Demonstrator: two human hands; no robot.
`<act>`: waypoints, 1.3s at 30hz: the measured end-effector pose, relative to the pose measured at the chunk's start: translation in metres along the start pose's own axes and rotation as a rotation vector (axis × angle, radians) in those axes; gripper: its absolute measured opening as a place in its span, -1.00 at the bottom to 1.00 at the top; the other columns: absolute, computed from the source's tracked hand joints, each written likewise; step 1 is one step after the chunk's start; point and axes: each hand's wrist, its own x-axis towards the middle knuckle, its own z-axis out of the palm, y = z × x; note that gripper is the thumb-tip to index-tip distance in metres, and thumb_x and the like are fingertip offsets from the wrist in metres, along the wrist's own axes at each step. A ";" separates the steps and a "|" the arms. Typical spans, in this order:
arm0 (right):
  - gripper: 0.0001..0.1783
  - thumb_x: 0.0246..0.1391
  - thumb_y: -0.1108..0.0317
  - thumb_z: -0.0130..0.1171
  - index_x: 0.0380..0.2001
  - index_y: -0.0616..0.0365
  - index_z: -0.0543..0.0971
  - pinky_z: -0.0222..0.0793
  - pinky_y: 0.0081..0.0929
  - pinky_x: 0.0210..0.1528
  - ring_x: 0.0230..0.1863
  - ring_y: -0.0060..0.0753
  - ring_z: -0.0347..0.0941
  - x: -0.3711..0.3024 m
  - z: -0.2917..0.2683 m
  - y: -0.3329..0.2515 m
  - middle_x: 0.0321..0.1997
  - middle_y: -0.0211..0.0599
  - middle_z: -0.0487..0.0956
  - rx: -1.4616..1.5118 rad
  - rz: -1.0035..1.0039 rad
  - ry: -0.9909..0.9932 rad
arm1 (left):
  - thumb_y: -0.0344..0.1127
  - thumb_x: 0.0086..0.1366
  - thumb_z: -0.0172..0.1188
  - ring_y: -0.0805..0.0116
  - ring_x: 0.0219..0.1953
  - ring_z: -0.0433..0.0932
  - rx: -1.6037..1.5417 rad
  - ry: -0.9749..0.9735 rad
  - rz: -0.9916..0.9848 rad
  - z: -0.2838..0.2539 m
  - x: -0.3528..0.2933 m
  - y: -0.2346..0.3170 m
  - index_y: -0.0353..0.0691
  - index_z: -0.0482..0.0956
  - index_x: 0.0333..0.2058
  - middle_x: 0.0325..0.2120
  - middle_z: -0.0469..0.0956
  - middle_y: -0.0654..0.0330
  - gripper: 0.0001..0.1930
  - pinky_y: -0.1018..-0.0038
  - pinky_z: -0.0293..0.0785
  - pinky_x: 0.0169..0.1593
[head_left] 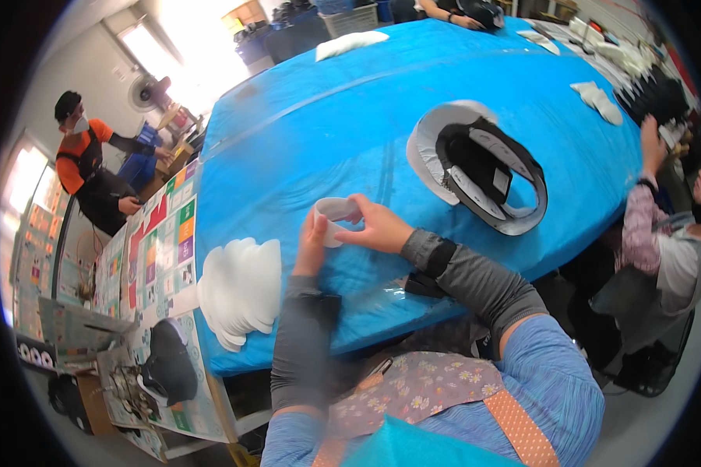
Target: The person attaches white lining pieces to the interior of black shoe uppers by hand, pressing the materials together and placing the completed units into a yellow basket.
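Above the near part of the blue-covered table (288,167), both my hands hold a white strip-like piece (336,205), bent into a loop. My left hand (312,243) is closed on its left side, and my right hand (379,226) pinches its right side. Its exact kind does not show. Left of my left forearm lies a fanned pile of thin white curved pieces (240,289), shaped like cap brims. To the right of my right hand rests a nested stack of white and black caps (475,167), tipped on its side.
More white curved pieces lie at the far edge (352,44) and right side (597,102). Co-workers' hands (653,146) are at the right and far edges. A dark cap (169,362) sits on the lower left side table. Another person (89,159) stands at the left.
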 end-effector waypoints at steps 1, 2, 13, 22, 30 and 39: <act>-0.07 -0.05 -0.22 0.39 0.12 0.34 0.34 0.48 -0.28 0.03 -0.04 -0.09 0.60 0.000 -0.002 0.002 -0.08 0.03 0.62 -0.009 -0.005 -0.009 | 0.25 0.41 0.06 0.40 -0.02 0.52 -0.003 0.002 -0.008 0.004 0.002 0.002 -0.32 0.43 0.15 -0.01 0.54 0.16 -0.31 0.47 0.47 0.00; -0.03 -0.06 -0.24 0.39 0.14 0.34 0.34 0.48 -0.29 0.03 -0.04 -0.09 0.60 -0.001 -0.004 0.004 -0.07 0.04 0.61 0.008 -0.010 0.007 | 0.27 0.40 0.05 0.40 -0.05 0.52 -0.012 -0.018 0.008 0.009 0.004 0.004 -0.31 0.41 0.16 -0.03 0.54 0.16 -0.29 0.47 0.47 -0.02; 0.09 -0.24 -0.34 0.46 0.10 0.37 0.36 0.48 -0.25 -0.05 -0.11 0.00 0.59 0.003 0.004 0.018 -0.18 0.07 0.60 -0.053 -0.010 0.108 | -0.08 0.38 0.21 0.15 0.35 0.25 0.543 0.372 0.471 0.024 0.005 0.043 -0.31 0.25 0.31 0.31 0.29 0.02 -0.34 0.24 0.08 0.40; -0.14 -0.13 -0.24 0.42 0.04 0.24 0.50 0.47 -0.13 0.02 -0.04 0.07 0.58 0.009 0.003 0.014 -0.09 0.05 0.62 -0.105 -0.087 -0.004 | 0.03 0.33 0.22 -0.17 0.44 0.06 0.924 -0.231 0.177 0.096 0.106 0.070 -0.38 0.10 0.38 0.38 0.10 -0.29 -0.16 0.16 0.09 0.41; -0.15 -0.08 -0.19 0.41 0.08 0.20 0.37 0.48 -0.12 -0.06 -0.07 0.05 0.59 0.012 0.011 0.039 -0.13 0.00 0.62 -0.162 -0.163 -0.018 | 0.05 0.28 0.26 -0.10 0.40 0.18 0.964 -0.365 -0.019 0.098 0.158 0.030 -0.38 0.05 0.40 0.34 0.18 -0.29 -0.08 0.24 0.20 0.37; -0.13 -0.06 -0.08 0.43 0.17 0.12 0.26 0.50 -0.15 -0.15 -0.19 0.04 0.60 0.022 0.019 0.051 -0.19 -0.09 0.63 0.244 -0.341 -0.055 | -0.12 0.29 0.29 0.60 -0.46 0.47 0.420 -0.157 -0.535 0.098 0.162 0.029 -0.39 0.52 0.06 -0.47 0.53 0.38 -0.50 0.63 0.43 -0.33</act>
